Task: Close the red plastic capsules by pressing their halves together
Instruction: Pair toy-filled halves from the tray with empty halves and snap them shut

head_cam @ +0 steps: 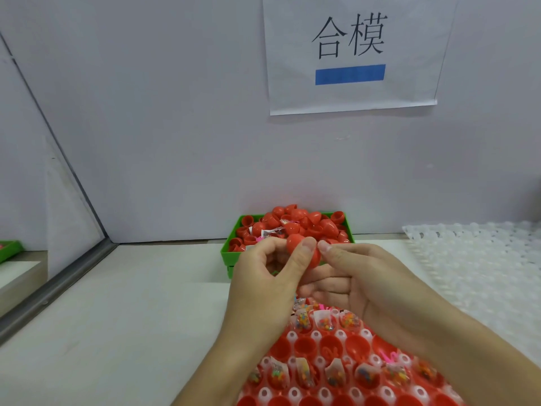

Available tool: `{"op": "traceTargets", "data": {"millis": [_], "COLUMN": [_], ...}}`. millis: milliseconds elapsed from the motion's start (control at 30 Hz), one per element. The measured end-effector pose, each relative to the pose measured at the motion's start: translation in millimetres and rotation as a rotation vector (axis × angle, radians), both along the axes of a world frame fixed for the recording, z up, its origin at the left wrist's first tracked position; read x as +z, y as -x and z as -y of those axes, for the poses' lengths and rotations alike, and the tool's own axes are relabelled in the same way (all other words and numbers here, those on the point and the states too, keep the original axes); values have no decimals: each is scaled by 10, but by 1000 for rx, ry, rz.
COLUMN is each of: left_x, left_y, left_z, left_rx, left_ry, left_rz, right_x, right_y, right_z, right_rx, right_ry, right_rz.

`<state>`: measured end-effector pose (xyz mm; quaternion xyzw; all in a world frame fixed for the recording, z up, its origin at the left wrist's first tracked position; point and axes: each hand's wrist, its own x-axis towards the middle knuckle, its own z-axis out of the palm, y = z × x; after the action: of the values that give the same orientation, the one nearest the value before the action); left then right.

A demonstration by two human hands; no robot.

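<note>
Hands meet above the desk [117, 303]: the left hand [263, 285] and right hand [360, 285] pinch a red capsule [295, 244] between thumbs and curled fingers, in front of a green bin [231, 256] heaped with red halves, above a red tray [336, 376] of filled shells.

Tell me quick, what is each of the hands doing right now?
Left hand: holding the red capsule, thumb and fingers curled round it.
Right hand: pinching the same capsule, thumb tip against its right side.
</note>
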<state>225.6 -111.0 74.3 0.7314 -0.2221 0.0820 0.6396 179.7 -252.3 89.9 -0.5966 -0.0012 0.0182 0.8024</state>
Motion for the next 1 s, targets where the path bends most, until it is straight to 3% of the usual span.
{"op": "traceTargets", "data": {"millis": [133, 200, 267, 400, 600, 667, 767, 833, 933, 1000], "left_x": [16, 27, 42, 69, 46, 42, 36, 21, -12, -32], "left_y": [26, 39, 46, 58, 71, 69, 52, 39, -5, -37], "left_z": [2, 8, 13, 18, 10, 13, 11, -3, -45, -109], "left_rx": [-14, -26, -47, -107, -56, -53, -97, -145, -178, -161], "left_ry": [-20, -25, -3, 110, 79, 88, 56, -23, -160, -343], "left_rz": [-23, -16, -16, -25, 34, 47, 10, -32, -41, 37], "right_x": [61, 55, 34, 1, -9, -12, -4, 20, 71, 99], "right_y": [78, 75, 55, -7, -18, -13, 20, 25, 10, -18], "right_z": [-6, -20, -32, -2, 45, 39, 44, 88, 263, 422], "right_rx": [-86, -139, -165, 29, 129, 72, -138, -215, -242, -232], "right_ry": [602, 687, 485, -217, -322, -169, 500, 767, 859, 688], "right_rz": [282, 395, 348, 89, 59, 94, 293, 379, 340, 231]}}
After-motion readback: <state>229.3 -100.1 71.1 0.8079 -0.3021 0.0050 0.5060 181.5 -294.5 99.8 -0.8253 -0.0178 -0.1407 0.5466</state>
